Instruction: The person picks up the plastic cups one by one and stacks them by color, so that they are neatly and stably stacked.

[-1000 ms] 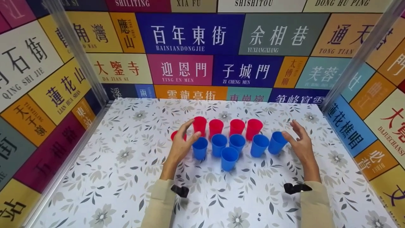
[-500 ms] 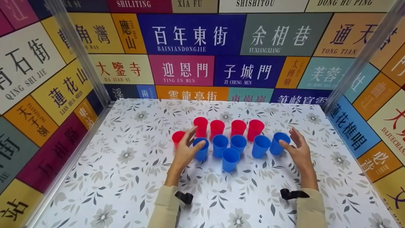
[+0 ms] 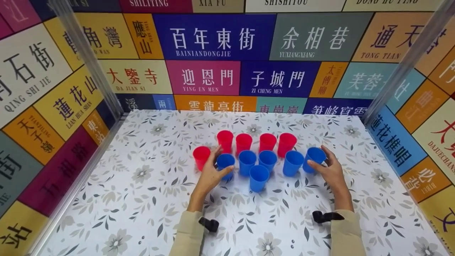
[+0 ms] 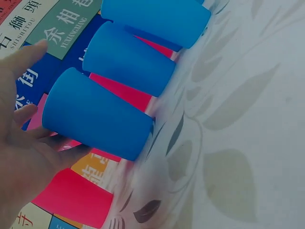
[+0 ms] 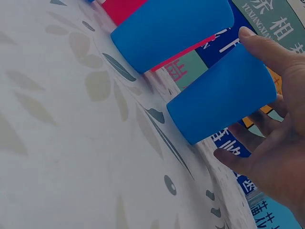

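Sleeves [image 3: 187, 233]: my two tan cuffs reach in from the bottom edge, wide apart, over a flower-patterned table [image 3: 153, 206].
Front blue cup [image 3: 259, 179]: nearest of six blue ones, upright, roughly midway between my hands; I should keep both wrists outside it.
Left hand [image 3: 209, 174]: curved loosely about the left blue cup [image 3: 224, 160], fingers behind, thumb apart from it, no grip taken.
Right hand [image 3: 333, 172]: relaxed round the outer side of the right blue cup [image 3: 315, 156], thumb by the rim; whether it touches I cannot tell.
Outer pair: the step seems to be taking hold of these two upright cups; best to bring thumb and fingers in evenly and lightly, lest one tip.
Inner blue cups [image 3: 267, 159]: three, standing between the outer pair; keeping my thumbs close in would spare them.
Lone red cup [image 3: 201, 158]: just left of my left fingers, so my knuckles could knock it.
Red row [image 3: 244, 143]: four cups behind the blue, its left end near my left fingertips.
Wall [image 3: 316, 21]: coloured panels with Chinese characters.
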### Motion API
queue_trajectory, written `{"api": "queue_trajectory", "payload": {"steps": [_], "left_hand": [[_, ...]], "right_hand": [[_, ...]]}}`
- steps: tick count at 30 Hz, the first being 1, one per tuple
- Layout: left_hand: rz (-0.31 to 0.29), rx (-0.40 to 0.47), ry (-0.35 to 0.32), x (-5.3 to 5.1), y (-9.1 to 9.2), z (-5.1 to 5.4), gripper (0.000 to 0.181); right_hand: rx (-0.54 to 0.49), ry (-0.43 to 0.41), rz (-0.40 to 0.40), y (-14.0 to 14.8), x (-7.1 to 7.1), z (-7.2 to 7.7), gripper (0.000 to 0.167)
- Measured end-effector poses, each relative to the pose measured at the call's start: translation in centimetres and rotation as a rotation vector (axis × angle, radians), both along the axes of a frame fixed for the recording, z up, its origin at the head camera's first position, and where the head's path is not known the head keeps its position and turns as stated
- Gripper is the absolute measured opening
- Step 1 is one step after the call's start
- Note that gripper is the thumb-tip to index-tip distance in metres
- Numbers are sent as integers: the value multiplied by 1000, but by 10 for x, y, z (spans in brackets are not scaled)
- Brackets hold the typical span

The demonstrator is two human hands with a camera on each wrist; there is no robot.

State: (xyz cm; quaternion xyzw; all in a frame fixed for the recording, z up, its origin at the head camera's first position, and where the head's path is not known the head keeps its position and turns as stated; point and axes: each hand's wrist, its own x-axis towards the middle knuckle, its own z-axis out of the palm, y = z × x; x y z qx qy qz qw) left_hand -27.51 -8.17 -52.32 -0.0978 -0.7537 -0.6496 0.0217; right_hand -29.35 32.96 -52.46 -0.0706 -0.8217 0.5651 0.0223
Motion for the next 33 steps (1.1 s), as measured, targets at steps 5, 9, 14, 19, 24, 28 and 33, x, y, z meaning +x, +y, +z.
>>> {"api": "queue_trajectory", "payload": {"steps": [5,9,14,19,24,28,33], "left_hand": [[34,-1,-12,1,-2,-5,86],[73,-8,-30,1,-4,-5,81],[77,-39,-56,0,-2,-5,77],[80,-68,-80,1,-1,-2,77],[96,-79,-67,3,2,2,74],[102,-97,-63,4,6,6,73],[138,-141,-22,3,8,9,70]], "right_hand": [[-8,4,-7,-1,2,-2,95],[-42,16,-20,-5,1,-5,91],[-86,32,-17,-8,-4,-6,84],[-94,42,-19,-9,-3,-7,84],[-86,41,-29,-8,-2,-8,86],[-71,25,-37,-7,-2,-7,87],[-76,33,-23,-7,-2,-8,86]]}}
